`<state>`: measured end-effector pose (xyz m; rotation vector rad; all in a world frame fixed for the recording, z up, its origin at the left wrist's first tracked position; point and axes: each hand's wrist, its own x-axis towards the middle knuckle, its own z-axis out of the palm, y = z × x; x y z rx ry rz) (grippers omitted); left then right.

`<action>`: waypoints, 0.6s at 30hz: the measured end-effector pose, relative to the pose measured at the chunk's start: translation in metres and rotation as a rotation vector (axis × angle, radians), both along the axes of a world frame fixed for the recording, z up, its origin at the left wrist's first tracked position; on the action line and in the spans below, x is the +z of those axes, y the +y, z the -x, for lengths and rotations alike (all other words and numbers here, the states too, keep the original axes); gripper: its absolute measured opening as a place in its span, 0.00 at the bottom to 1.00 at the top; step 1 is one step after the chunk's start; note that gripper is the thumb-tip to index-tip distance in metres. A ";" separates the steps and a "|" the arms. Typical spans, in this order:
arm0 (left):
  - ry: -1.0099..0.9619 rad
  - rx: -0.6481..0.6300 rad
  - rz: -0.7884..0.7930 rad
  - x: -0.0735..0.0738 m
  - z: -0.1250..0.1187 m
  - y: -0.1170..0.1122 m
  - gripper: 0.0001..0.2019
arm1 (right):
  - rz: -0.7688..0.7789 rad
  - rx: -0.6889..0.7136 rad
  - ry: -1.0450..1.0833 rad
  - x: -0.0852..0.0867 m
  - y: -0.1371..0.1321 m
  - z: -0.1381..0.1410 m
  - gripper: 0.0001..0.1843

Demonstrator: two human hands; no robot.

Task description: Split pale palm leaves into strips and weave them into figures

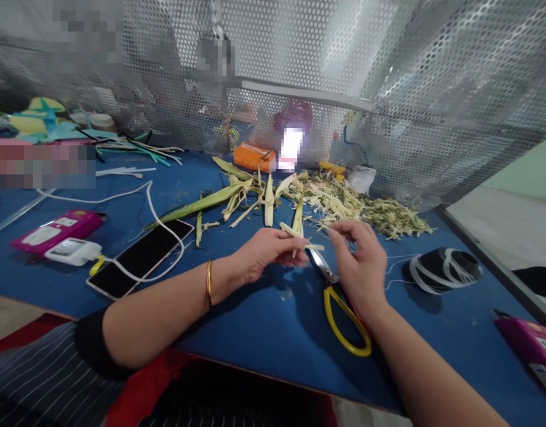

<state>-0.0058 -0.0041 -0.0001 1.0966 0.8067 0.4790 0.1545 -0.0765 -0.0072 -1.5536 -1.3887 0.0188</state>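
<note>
My left hand (273,252) is closed in a pinch on narrow pale-green husk strips (315,247), with the fingertips pointing right. Opposite it, my right hand (361,258) has its thumb and forefinger drawn together on what looks like a fine thread; the other fingers are curled and partly hidden. Scissors (347,320) with yellow handles lie on the blue table just below and left of my right hand, their blades pointing toward my left hand. Beyond both hands lie longer green husk leaves (206,198) and a heap of shredded husk pieces (339,198).
To the right, a black spool (441,270) wound with white cord trails thin threads. At left are a dark phone (141,258), a white cable and a magenta power strip (59,230). An orange packet (254,157) and a lit screen stand before the perforated metal panel (299,47).
</note>
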 end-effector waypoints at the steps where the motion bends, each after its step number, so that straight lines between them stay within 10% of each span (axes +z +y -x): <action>1: -0.036 0.026 0.030 0.001 0.001 0.002 0.11 | -0.052 -0.023 -0.100 0.003 -0.004 0.002 0.09; 7: -0.161 0.099 0.025 0.001 -0.001 0.002 0.05 | 0.168 0.169 -0.294 -0.005 -0.009 0.019 0.12; 18: -0.132 0.119 -0.079 -0.009 -0.010 -0.006 0.02 | 0.161 0.009 -0.696 -0.017 -0.005 0.021 0.15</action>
